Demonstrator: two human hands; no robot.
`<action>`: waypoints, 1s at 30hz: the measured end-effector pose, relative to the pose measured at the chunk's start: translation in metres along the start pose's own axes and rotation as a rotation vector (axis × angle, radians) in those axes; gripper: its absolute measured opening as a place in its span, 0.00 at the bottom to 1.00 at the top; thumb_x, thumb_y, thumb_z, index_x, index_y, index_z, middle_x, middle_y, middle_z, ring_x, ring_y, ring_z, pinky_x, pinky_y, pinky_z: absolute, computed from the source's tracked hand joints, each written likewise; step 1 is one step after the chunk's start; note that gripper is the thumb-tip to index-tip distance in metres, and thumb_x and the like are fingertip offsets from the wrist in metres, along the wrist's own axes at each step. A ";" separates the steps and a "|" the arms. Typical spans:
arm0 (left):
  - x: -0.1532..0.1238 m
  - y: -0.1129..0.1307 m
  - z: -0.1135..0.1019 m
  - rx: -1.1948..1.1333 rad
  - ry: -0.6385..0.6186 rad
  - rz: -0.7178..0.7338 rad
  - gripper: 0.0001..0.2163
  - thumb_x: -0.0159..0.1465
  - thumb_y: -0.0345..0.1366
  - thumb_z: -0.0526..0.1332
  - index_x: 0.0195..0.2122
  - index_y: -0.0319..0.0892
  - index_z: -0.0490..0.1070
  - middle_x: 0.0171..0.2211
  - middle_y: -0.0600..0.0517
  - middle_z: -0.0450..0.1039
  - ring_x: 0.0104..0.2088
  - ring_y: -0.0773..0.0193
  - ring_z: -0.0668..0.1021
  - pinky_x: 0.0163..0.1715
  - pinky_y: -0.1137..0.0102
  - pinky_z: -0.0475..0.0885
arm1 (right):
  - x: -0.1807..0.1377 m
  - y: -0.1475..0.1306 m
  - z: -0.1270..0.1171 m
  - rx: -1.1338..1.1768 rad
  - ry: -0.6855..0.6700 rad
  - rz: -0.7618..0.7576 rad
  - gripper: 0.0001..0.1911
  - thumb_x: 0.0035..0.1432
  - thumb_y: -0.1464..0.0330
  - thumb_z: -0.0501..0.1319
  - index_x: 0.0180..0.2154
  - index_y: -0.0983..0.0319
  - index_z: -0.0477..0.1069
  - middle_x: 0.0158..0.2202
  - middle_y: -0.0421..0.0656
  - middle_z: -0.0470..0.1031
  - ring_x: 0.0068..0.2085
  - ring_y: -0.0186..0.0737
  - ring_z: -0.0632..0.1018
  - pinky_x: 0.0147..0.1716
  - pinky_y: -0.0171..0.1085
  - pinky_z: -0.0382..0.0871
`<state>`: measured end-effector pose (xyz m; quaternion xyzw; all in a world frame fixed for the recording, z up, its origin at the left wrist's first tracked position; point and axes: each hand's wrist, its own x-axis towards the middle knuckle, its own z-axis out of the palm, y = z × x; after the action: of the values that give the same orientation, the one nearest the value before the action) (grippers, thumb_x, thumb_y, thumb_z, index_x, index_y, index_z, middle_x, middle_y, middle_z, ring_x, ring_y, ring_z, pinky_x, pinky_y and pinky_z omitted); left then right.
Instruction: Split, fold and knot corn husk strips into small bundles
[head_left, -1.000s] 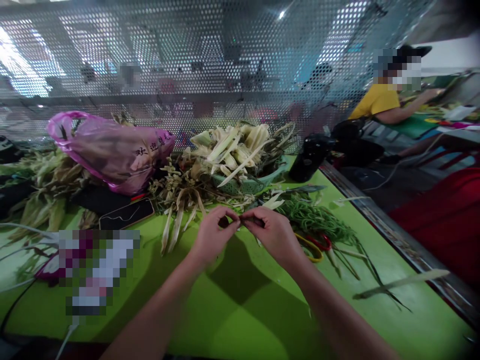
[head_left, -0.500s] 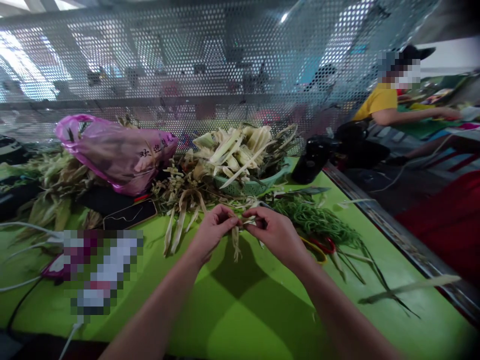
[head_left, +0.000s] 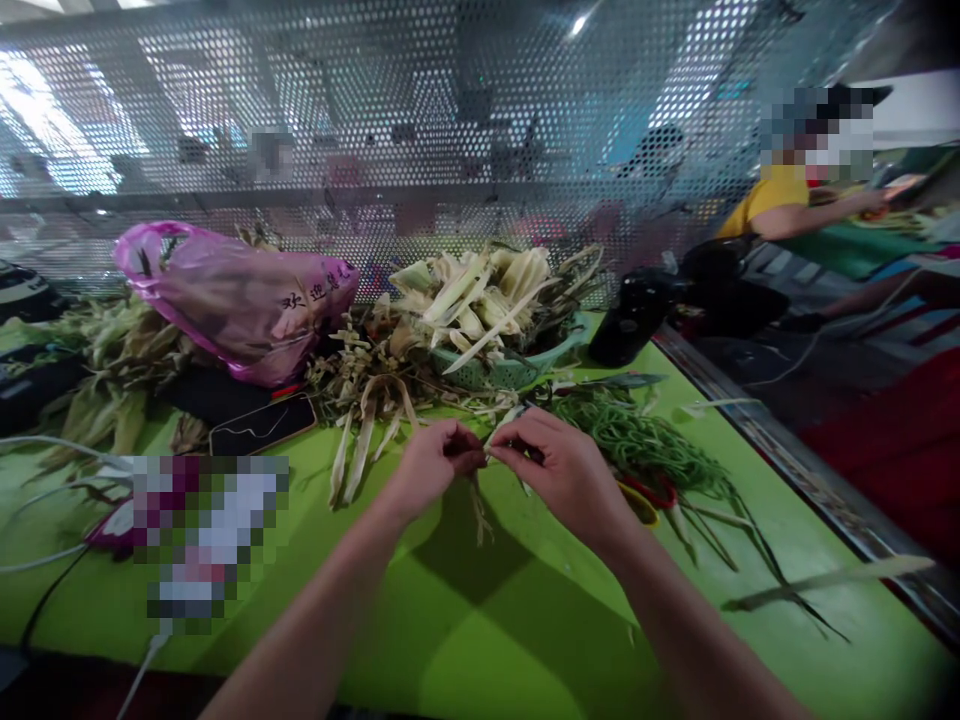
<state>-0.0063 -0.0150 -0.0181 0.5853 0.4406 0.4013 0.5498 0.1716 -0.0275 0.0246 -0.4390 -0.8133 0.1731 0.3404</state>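
My left hand (head_left: 439,462) is closed in a pinch on a thin strip of dried corn husk (head_left: 481,518), whose frayed end hangs below the fingers. Against it, my right hand (head_left: 553,458) is also closed, thumb and forefinger pinching a pale bit of the same husk; the fingertips hide most of it. Both hands are just above the green table (head_left: 465,640), almost touching each other. Behind them, a green basket (head_left: 499,374) holds a heap of pale corn husks (head_left: 480,300). Beside my right hand lies a pile of green twisted strands (head_left: 652,440).
Scissors with red and yellow handles (head_left: 639,503) lie partly under the strands. A pink plastic bag (head_left: 240,300), a phone (head_left: 262,427), a black bottle (head_left: 622,320) and a white cable (head_left: 146,660) are on the table. A perforated metal screen (head_left: 337,120) stands behind. A person in yellow (head_left: 772,205) sits at right.
My fingertips have drawn closer together and curled more over the husk strip. Its hanging end has swung slightly right. The co-worker's arm has risen a little.
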 end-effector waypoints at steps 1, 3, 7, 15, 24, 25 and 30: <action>-0.001 0.001 0.001 0.004 -0.015 0.010 0.09 0.55 0.38 0.65 0.30 0.38 0.68 0.24 0.54 0.69 0.25 0.69 0.71 0.29 0.72 0.66 | 0.000 0.000 0.001 0.000 0.004 -0.003 0.06 0.60 0.68 0.59 0.33 0.59 0.74 0.32 0.42 0.73 0.34 0.38 0.73 0.33 0.35 0.64; -0.003 0.003 0.003 0.014 -0.040 0.028 0.07 0.55 0.37 0.64 0.29 0.38 0.69 0.25 0.54 0.69 0.26 0.69 0.70 0.29 0.72 0.65 | -0.001 0.000 0.003 0.002 0.018 0.003 0.06 0.60 0.68 0.59 0.32 0.59 0.74 0.32 0.42 0.72 0.34 0.38 0.73 0.33 0.34 0.65; -0.007 0.008 0.008 0.014 -0.069 -0.001 0.07 0.54 0.35 0.65 0.28 0.38 0.69 0.24 0.54 0.68 0.26 0.70 0.69 0.28 0.72 0.64 | -0.002 0.000 0.009 0.018 0.057 0.015 0.06 0.60 0.68 0.59 0.33 0.59 0.74 0.33 0.42 0.72 0.34 0.38 0.73 0.34 0.35 0.66; -0.001 0.003 0.004 -0.352 0.016 -0.113 0.15 0.49 0.42 0.69 0.29 0.37 0.68 0.26 0.53 0.68 0.27 0.71 0.69 0.28 0.74 0.61 | 0.000 0.003 0.001 0.119 0.227 -0.033 0.08 0.58 0.70 0.60 0.41 0.57 0.73 0.48 0.46 0.69 0.33 0.36 0.73 0.35 0.37 0.70; -0.001 0.003 0.001 -0.428 -0.001 -0.126 0.17 0.47 0.43 0.70 0.29 0.37 0.67 0.26 0.53 0.69 0.26 0.72 0.69 0.26 0.75 0.59 | -0.001 0.004 0.009 -0.093 0.059 -0.028 0.04 0.58 0.71 0.59 0.35 0.60 0.73 0.39 0.45 0.69 0.39 0.41 0.72 0.36 0.37 0.66; 0.000 0.003 0.002 -0.429 0.007 -0.123 0.17 0.47 0.42 0.71 0.29 0.37 0.67 0.25 0.54 0.69 0.26 0.72 0.69 0.26 0.75 0.59 | -0.002 0.004 0.010 -0.105 0.058 -0.019 0.04 0.58 0.71 0.58 0.35 0.60 0.72 0.39 0.45 0.69 0.38 0.40 0.72 0.36 0.37 0.66; 0.000 0.004 0.003 -0.412 0.056 -0.118 0.14 0.46 0.38 0.71 0.28 0.37 0.69 0.24 0.55 0.68 0.25 0.73 0.69 0.27 0.75 0.61 | -0.002 0.002 0.010 -0.064 -0.017 0.025 0.04 0.57 0.72 0.57 0.32 0.60 0.71 0.37 0.43 0.70 0.32 0.36 0.71 0.30 0.34 0.63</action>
<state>-0.0031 -0.0157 -0.0143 0.4224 0.3982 0.4661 0.6677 0.1665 -0.0275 0.0160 -0.4582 -0.8158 0.1549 0.3169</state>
